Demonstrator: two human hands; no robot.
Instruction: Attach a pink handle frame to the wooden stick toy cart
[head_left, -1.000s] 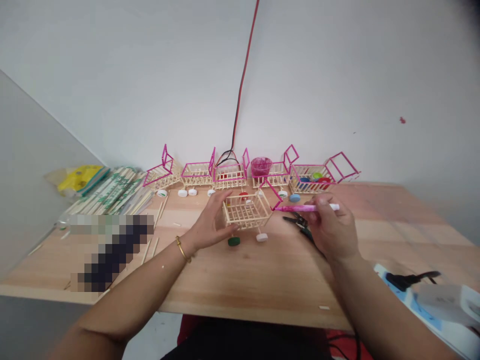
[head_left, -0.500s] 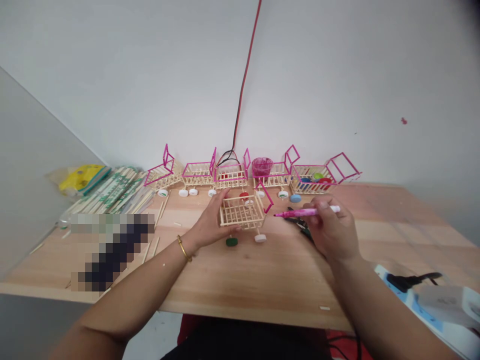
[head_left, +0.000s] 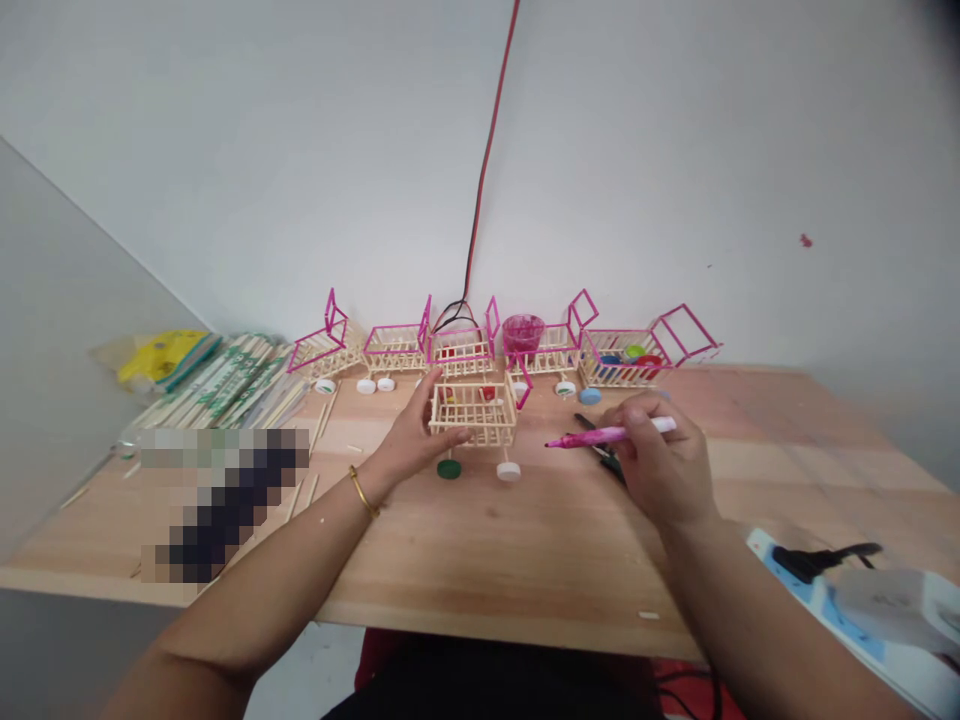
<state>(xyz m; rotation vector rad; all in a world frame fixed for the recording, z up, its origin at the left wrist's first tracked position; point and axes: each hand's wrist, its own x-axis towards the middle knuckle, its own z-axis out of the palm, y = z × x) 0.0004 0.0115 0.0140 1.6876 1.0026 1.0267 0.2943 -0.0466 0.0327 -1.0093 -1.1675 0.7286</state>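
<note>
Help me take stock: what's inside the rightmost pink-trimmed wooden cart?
A rounded blue piece, green piece and red piece show through the pink-trimmed wooden cart; its slats partly cover them, anything beneath is hidden.

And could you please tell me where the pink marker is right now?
In the head view, the pink marker is right of centre in the right hand, its tip pointing left towards the small stick cart that the left hand holds.

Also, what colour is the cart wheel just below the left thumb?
That wheel is dark green; the head view shows it best.
</note>
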